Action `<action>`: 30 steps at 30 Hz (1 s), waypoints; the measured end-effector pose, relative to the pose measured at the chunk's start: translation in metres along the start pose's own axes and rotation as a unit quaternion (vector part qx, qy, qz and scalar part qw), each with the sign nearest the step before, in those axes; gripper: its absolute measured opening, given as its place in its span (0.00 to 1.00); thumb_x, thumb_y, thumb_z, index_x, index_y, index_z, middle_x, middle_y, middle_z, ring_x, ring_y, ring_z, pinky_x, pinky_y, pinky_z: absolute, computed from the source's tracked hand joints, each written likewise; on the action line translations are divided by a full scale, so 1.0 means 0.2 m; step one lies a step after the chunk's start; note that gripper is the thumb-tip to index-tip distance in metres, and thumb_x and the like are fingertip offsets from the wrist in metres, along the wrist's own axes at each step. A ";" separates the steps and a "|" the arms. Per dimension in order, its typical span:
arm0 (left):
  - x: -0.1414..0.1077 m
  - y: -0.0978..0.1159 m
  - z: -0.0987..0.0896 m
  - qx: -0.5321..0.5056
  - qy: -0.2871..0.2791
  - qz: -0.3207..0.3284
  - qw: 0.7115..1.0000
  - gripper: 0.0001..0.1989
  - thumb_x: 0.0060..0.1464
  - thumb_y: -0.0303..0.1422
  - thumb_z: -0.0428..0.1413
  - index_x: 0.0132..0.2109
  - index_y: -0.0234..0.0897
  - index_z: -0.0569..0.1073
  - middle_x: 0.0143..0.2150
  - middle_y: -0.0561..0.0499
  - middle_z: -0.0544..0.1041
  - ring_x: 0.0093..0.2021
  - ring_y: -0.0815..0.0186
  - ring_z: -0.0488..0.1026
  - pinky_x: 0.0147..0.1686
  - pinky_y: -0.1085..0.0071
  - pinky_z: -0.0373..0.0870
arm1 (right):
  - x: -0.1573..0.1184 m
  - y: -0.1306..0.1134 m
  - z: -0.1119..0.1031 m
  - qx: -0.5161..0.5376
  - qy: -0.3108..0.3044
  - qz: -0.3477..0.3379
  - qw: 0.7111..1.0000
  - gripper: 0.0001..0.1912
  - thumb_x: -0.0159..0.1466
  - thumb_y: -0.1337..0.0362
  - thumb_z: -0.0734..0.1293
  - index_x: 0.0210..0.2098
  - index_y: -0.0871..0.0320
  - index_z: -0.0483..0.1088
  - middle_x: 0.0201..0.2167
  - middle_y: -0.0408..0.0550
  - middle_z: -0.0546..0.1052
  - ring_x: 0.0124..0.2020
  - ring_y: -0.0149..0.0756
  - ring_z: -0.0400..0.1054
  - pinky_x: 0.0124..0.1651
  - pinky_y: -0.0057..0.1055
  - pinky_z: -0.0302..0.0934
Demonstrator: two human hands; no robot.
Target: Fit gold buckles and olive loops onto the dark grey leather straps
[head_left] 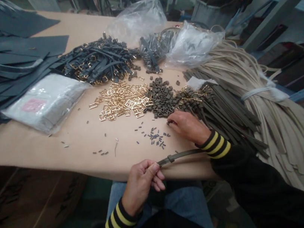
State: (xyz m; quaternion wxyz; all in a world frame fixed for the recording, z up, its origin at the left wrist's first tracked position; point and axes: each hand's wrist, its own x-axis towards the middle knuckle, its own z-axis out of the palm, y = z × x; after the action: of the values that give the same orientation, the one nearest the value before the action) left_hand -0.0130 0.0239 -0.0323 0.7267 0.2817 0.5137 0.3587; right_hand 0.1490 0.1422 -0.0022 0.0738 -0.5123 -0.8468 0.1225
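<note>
My left hand is closed on the end of a narrow olive-brown strap at the table's front edge. A small keeper loop sits around the strap near my fingers, and the strap runs right, passing under my right wrist. My right hand is pinched at the table, just in front of a heap of olive keeper loops. Something small and dark shows at its fingertips, too small to name. Left of it lie scattered tiny dark pins. Gold buckles are heaped beside the loops.
Finished-looking olive straps with buckles lie to the right, beside a tied bundle of beige strips. Dark buckled straps are piled behind. A plastic-wrapped packet and dark sheets are at left; clear plastic bags stand at the back.
</note>
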 end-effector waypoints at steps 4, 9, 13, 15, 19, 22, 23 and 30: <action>-0.01 0.00 0.01 -0.009 -0.001 0.009 1.000 0.14 0.43 0.39 0.55 0.24 0.31 0.65 0.15 0.54 0.69 0.14 0.76 0.65 0.15 0.81 0.60 | -0.19 -0.13 -0.09 0.177 0.002 -0.002 0.984 0.05 0.55 0.71 0.62 0.31 0.61 0.68 0.27 0.46 0.72 0.28 0.30 0.66 0.32 0.25 0.59; -0.04 -0.02 0.04 -0.009 -0.016 0.015 1.000 0.14 0.43 0.39 0.56 0.25 0.31 0.64 0.16 0.55 0.70 0.14 0.75 0.66 0.15 0.81 0.60 | -0.45 -0.26 -0.02 0.326 -0.014 0.070 0.943 0.05 0.56 0.69 0.61 0.32 0.59 0.67 0.25 0.43 0.72 0.25 0.27 0.66 0.28 0.22 0.60; -0.09 -0.03 0.08 -0.005 -0.019 0.026 0.999 0.14 0.43 0.40 0.56 0.26 0.32 0.64 0.17 0.54 0.70 0.14 0.75 0.66 0.15 0.80 0.60 | -0.54 -0.27 0.06 0.382 0.003 0.126 0.916 0.06 0.56 0.68 0.61 0.32 0.59 0.68 0.25 0.45 0.72 0.27 0.30 0.67 0.30 0.26 0.62; -0.12 -0.03 0.10 0.003 -0.019 0.034 0.999 0.14 0.43 0.40 0.55 0.26 0.32 0.64 0.17 0.54 0.70 0.14 0.75 0.66 0.15 0.79 0.61 | -0.56 -0.26 0.08 0.421 -0.007 0.140 0.896 0.06 0.56 0.67 0.61 0.33 0.59 0.68 0.25 0.45 0.73 0.27 0.31 0.68 0.31 0.27 0.63; -0.15 -0.03 0.12 0.033 -0.043 0.053 0.997 0.14 0.45 0.39 0.54 0.26 0.30 0.66 0.16 0.54 0.70 0.14 0.75 0.66 0.16 0.79 0.61 | -0.60 -0.26 0.07 0.502 -0.046 0.148 0.851 0.07 0.55 0.65 0.63 0.33 0.60 0.67 0.25 0.45 0.72 0.26 0.30 0.69 0.31 0.27 0.64; -0.16 -0.05 0.12 0.038 -0.058 0.069 0.995 0.14 0.45 0.39 0.54 0.26 0.30 0.66 0.17 0.54 0.70 0.14 0.75 0.66 0.16 0.80 0.62 | -0.61 -0.28 0.05 0.548 -0.078 0.149 0.819 0.07 0.55 0.64 0.63 0.32 0.62 0.67 0.24 0.44 0.72 0.26 0.29 0.68 0.29 0.26 0.64; -0.16 -0.05 0.12 0.036 -0.060 0.074 0.995 0.14 0.46 0.39 0.54 0.26 0.30 0.66 0.17 0.54 0.70 0.15 0.75 0.66 0.16 0.80 0.62 | -0.61 -0.28 0.05 0.560 -0.085 0.152 0.810 0.07 0.55 0.64 0.63 0.31 0.62 0.67 0.24 0.44 0.72 0.25 0.29 0.68 0.29 0.26 0.64; -0.17 -0.10 0.10 0.039 -0.130 0.097 0.986 0.16 0.51 0.41 0.50 0.36 0.30 0.68 0.22 0.54 0.69 0.16 0.74 0.67 0.17 0.78 0.64 | -0.61 -0.26 0.03 0.567 -0.108 0.122 0.808 0.07 0.56 0.65 0.62 0.31 0.63 0.67 0.22 0.42 0.70 0.24 0.25 0.65 0.29 0.23 0.61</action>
State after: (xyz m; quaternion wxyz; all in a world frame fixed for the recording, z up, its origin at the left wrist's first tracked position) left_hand 0.0038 -0.0155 -0.0224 0.7373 0.4028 0.3987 0.3676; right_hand 0.1598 0.0094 0.0067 0.2437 -0.4618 -0.5602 0.6430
